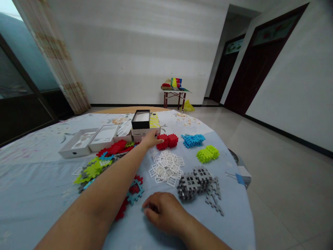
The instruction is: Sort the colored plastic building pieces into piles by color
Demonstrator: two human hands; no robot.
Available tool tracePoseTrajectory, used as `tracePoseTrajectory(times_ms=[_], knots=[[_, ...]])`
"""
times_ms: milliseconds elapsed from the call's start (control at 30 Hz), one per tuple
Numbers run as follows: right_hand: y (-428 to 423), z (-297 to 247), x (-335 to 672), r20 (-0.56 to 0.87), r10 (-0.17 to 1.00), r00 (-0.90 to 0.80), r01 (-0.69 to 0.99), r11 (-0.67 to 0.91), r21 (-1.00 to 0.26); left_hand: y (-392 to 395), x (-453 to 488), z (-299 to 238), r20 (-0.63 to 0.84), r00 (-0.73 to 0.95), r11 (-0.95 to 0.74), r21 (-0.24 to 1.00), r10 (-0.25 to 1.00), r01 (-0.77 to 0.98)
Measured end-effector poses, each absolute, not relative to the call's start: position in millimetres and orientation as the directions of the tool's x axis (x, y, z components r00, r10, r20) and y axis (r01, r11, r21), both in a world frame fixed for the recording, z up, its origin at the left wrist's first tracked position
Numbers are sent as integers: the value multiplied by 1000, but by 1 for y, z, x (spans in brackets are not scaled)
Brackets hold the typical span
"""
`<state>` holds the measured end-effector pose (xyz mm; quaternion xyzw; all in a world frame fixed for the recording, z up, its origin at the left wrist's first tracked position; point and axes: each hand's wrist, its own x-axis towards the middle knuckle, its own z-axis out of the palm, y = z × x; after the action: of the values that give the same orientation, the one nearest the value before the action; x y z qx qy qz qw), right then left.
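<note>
My left hand (151,139) reaches across to the left end of a stack of red notched plastic building pieces (169,141). Its thumb and fingers close on that end. Near the front, my right hand (166,212) rests on the cloth with fingers curled in, and nothing shows in it. Between the hands lies a heap of white window-grid pieces (168,166). Grey window-frame pieces (191,185) stand stacked right of it. Beneath my left forearm is a mixed pile of building pieces (95,168), partly hidden. A teal frame piece (135,192) lies left of my right hand.
Blue pieces (193,140) and lime-green pieces (208,153) form stacks at the right. White box trays (78,151) and a black open box (141,124) stand at the back left. A blue-tagged item (239,178) lies by the right table edge.
</note>
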<state>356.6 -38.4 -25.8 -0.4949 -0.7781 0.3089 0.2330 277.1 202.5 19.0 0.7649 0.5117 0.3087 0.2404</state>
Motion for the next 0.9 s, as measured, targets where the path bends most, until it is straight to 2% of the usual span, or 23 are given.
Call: tracePoseTrajectory(times_ms=[233, 400, 567, 733, 900], knots=[[-41, -23, 358, 58, 915, -400, 624, 318, -713, 163, 220, 39, 379, 162, -397, 702, 911, 591], [-40, -24, 357, 74, 911, -405, 617, 332, -714, 121, 138, 32, 356, 6, -276, 714, 934, 644], [-40, -23, 356, 50, 918, -395, 632, 310, -710, 112, 88, 23, 333, -94, -119, 565, 938, 817], [-42, -23, 356, 42, 921, -387, 631, 298, -716, 137, 92, 25, 279, -74, -70, 475, 957, 877], [-42, -23, 355, 30, 924, -381, 628, 282, -726, 167, 115, 19, 242, 40, -140, 412, 969, 900]])
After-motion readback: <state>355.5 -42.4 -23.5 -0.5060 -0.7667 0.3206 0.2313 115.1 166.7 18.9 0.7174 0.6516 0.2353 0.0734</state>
